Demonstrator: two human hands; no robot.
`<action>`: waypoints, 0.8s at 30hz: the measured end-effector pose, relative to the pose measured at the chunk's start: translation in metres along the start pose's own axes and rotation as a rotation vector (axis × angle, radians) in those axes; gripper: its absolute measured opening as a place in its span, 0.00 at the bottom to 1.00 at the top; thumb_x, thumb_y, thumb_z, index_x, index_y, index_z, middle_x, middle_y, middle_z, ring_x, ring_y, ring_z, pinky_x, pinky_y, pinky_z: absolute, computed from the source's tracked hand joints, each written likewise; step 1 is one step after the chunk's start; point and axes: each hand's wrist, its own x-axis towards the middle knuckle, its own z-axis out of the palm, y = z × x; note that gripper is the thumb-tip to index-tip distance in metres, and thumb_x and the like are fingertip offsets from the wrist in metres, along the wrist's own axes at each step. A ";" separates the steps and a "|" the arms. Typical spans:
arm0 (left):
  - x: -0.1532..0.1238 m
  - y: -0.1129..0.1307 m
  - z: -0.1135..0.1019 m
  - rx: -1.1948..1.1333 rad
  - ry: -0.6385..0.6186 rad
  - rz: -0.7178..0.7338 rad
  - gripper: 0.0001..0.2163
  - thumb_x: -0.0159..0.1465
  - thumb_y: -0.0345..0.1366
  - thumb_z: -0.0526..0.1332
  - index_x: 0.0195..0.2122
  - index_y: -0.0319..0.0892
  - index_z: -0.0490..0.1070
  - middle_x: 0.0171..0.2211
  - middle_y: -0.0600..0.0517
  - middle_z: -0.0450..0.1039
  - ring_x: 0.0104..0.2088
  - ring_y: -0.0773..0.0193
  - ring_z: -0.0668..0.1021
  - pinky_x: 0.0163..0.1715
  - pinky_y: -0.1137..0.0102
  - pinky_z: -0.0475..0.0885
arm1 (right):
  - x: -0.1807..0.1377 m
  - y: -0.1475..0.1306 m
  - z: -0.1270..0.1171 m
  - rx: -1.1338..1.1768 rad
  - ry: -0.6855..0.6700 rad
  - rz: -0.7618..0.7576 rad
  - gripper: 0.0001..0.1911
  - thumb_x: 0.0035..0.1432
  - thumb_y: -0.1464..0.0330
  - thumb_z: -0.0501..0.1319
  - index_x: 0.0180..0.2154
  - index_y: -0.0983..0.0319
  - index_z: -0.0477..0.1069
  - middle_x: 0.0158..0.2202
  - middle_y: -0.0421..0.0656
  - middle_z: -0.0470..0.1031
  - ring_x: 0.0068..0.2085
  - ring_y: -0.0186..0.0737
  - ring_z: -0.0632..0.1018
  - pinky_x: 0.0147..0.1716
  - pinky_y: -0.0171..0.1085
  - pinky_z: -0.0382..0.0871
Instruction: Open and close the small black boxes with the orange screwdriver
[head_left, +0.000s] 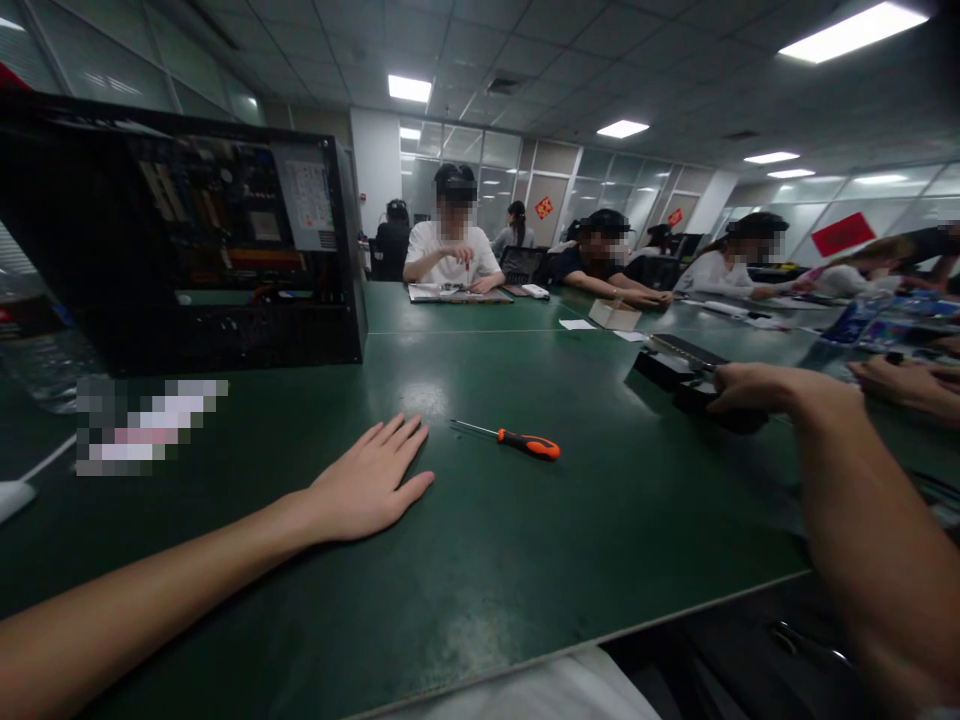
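My left hand (373, 477) lies flat on the green table (465, 560), fingers spread and nothing in them. Just right of its fingertips rests a screwdriver (529, 443) with an orange and black handle, its thin shaft pointing left. On the right, my right hand (757, 388) is closed around a black, boxy computer part (679, 368) with a light strip along one edge. That part is somewhat blurred, and its exact kind cannot be made out. An open computer case (345, 250) stands upright at the left, with boards, cables and a labelled power supply inside.
A plastic bottle (45, 350) and a blurred-out paper strip (157, 425) are at the left. Farther back are a small open box (615, 314) and white paper (577, 325). Several people sit around the table; one co-worker (454, 250) opposite holds a screwdriver. The front edge (600, 640) runs below.
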 end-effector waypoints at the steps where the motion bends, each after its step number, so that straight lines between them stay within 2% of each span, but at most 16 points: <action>1: -0.001 0.000 0.000 -0.011 0.004 0.005 0.33 0.72 0.54 0.48 0.72 0.39 0.55 0.74 0.40 0.47 0.74 0.45 0.52 0.71 0.49 0.50 | -0.005 -0.008 -0.007 0.004 -0.070 0.007 0.08 0.44 0.73 0.72 0.25 0.62 0.73 0.28 0.51 0.77 0.29 0.46 0.77 0.31 0.42 0.67; 2: -0.001 0.000 0.000 -0.023 0.008 0.007 0.33 0.72 0.54 0.49 0.72 0.40 0.55 0.74 0.40 0.47 0.74 0.45 0.52 0.71 0.48 0.50 | -0.012 -0.019 -0.015 0.005 -0.128 -0.006 0.07 0.47 0.71 0.71 0.28 0.62 0.73 0.29 0.50 0.77 0.30 0.46 0.77 0.31 0.41 0.68; 4: -0.004 0.001 -0.002 -0.057 0.019 -0.004 0.33 0.72 0.54 0.50 0.72 0.39 0.55 0.73 0.39 0.50 0.73 0.44 0.53 0.70 0.48 0.51 | -0.032 -0.046 -0.032 0.006 -0.145 -0.115 0.07 0.54 0.65 0.67 0.34 0.60 0.73 0.34 0.49 0.78 0.34 0.46 0.78 0.34 0.41 0.68; 6: -0.008 0.003 -0.004 -0.116 0.042 -0.023 0.36 0.70 0.55 0.54 0.73 0.38 0.52 0.73 0.37 0.52 0.72 0.42 0.56 0.70 0.46 0.53 | -0.059 -0.084 -0.046 0.026 -0.077 -0.398 0.14 0.60 0.56 0.62 0.40 0.59 0.70 0.37 0.49 0.77 0.36 0.47 0.77 0.34 0.42 0.67; 8: -0.013 0.008 -0.006 -0.227 0.078 -0.018 0.40 0.67 0.56 0.58 0.74 0.40 0.47 0.72 0.36 0.55 0.70 0.41 0.61 0.68 0.46 0.57 | -0.090 -0.129 -0.053 0.136 -0.015 -0.676 0.21 0.61 0.49 0.59 0.43 0.59 0.68 0.39 0.49 0.77 0.36 0.47 0.76 0.33 0.42 0.66; 11: -0.021 0.020 -0.005 -0.461 0.167 0.052 0.41 0.66 0.51 0.62 0.74 0.43 0.44 0.71 0.38 0.58 0.68 0.45 0.65 0.67 0.50 0.61 | -0.132 -0.198 -0.043 0.237 -0.053 -1.023 0.20 0.59 0.48 0.62 0.43 0.56 0.69 0.38 0.45 0.77 0.34 0.45 0.76 0.32 0.40 0.65; 13: -0.023 0.031 -0.004 -0.587 0.235 0.103 0.39 0.65 0.48 0.65 0.72 0.43 0.48 0.69 0.38 0.61 0.67 0.47 0.67 0.67 0.52 0.62 | -0.150 -0.234 -0.025 0.240 -0.100 -1.218 0.16 0.60 0.53 0.63 0.43 0.55 0.69 0.37 0.44 0.77 0.32 0.42 0.75 0.31 0.39 0.64; 15: -0.023 0.040 -0.004 -0.642 0.269 0.136 0.37 0.63 0.45 0.67 0.70 0.44 0.54 0.66 0.40 0.65 0.64 0.47 0.70 0.65 0.53 0.65 | -0.157 -0.256 -0.004 0.259 -0.094 -1.346 0.14 0.62 0.56 0.62 0.45 0.56 0.69 0.40 0.45 0.77 0.34 0.42 0.76 0.33 0.39 0.66; 17: -0.020 0.045 -0.005 -0.634 0.291 0.134 0.31 0.62 0.43 0.67 0.66 0.45 0.63 0.63 0.41 0.69 0.61 0.47 0.73 0.62 0.53 0.68 | -0.153 -0.264 0.013 0.328 -0.085 -1.387 0.18 0.64 0.52 0.60 0.47 0.57 0.68 0.43 0.47 0.77 0.38 0.44 0.77 0.36 0.41 0.69; 19: -0.017 0.045 -0.007 -0.620 0.306 0.093 0.25 0.63 0.42 0.66 0.61 0.44 0.69 0.59 0.42 0.74 0.57 0.48 0.76 0.59 0.55 0.70 | -0.142 -0.259 0.022 0.446 -0.093 -1.369 0.24 0.64 0.46 0.58 0.49 0.58 0.68 0.45 0.48 0.77 0.42 0.46 0.78 0.41 0.43 0.71; 22: -0.014 0.041 -0.010 -0.631 0.284 0.025 0.20 0.64 0.42 0.65 0.56 0.44 0.74 0.53 0.45 0.79 0.52 0.49 0.80 0.54 0.58 0.74 | -0.120 -0.238 0.023 0.561 -0.097 -1.233 0.26 0.65 0.46 0.56 0.51 0.59 0.68 0.49 0.49 0.76 0.46 0.45 0.78 0.46 0.43 0.72; 24: -0.013 0.039 -0.011 -0.640 0.256 0.012 0.18 0.64 0.43 0.65 0.54 0.44 0.76 0.51 0.46 0.80 0.50 0.50 0.80 0.52 0.60 0.74 | -0.109 -0.225 0.020 0.473 -0.139 -1.134 0.28 0.63 0.47 0.59 0.54 0.60 0.68 0.48 0.49 0.77 0.44 0.44 0.78 0.43 0.42 0.72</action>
